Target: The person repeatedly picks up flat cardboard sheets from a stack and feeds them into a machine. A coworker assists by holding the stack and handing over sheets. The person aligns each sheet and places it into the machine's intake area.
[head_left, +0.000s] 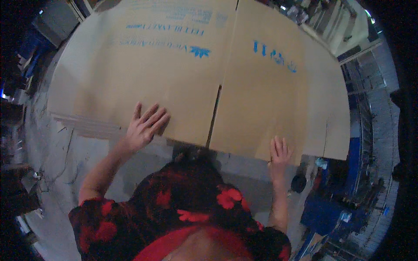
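Observation:
A large flattened cardboard box (183, 91) spreads out in front of me, brown with blue print and a dark slot cut in from its near edge. My left hand (148, 125) rests on it left of the slot, fingers stretched and spread, near the front edge. At the right, my right hand (281, 151) lies over the near edge with its fingers straight on the board; its thumb sits at the edge and is partly hidden. Neither hand visibly grips anything.
More flat cardboard layers (82, 125) show under the left side. Blue objects (326, 204) stand on the floor at the right, close to a dark round wheel-like thing (298, 183). A grey cabinet-like shape (54, 26) is at the far left.

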Motion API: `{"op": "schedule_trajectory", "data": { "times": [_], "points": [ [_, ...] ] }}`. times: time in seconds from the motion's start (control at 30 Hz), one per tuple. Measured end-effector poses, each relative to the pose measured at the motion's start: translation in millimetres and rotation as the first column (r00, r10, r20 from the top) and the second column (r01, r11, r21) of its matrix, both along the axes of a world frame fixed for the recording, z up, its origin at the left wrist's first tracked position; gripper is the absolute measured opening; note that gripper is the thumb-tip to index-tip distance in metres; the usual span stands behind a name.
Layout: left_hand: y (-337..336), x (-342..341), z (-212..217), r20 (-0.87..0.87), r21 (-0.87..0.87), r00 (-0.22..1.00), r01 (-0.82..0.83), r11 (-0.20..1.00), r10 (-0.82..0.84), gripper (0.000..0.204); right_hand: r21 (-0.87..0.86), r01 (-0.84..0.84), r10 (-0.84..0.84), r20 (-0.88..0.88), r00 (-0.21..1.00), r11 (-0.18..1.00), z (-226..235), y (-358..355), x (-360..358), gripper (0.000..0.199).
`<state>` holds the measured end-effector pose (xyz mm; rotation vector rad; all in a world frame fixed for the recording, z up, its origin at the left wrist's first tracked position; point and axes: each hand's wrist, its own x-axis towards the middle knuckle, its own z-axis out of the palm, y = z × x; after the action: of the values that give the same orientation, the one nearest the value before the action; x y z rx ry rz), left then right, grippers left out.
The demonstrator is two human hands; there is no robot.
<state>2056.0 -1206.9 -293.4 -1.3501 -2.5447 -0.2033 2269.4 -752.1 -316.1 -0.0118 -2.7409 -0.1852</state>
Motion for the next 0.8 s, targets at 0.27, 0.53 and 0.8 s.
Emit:
{"op": "schedule_trajectory", "data": {
  "times": [0.27,0.53,0.8],
  "points": [
    [-16.4,-16.6,-12.6,-0.359,0.26,0.843,-0.321,0.911,0.4,0.031,0.066,0.034,-0.018,-0.233,0.972,0.997,-19.6,13.6,-26.9,0.037],
    [-2.8,4.8,-45.9,-0.471,0.332,0.744,-0.349,0.876,0.475,0.033,0.032,-0.033,0.039,-0.235,0.971,0.999,-16.4,43.1,-31.3,0.042],
    [-3.3,20.6,-36.8,-0.418,0.371,0.638,-0.53,0.763,0.647,0.033,-0.2,-0.04,0.044,0.016,0.999,0.979,23.8,36.7,-12.1,0.053]
  ]
}}
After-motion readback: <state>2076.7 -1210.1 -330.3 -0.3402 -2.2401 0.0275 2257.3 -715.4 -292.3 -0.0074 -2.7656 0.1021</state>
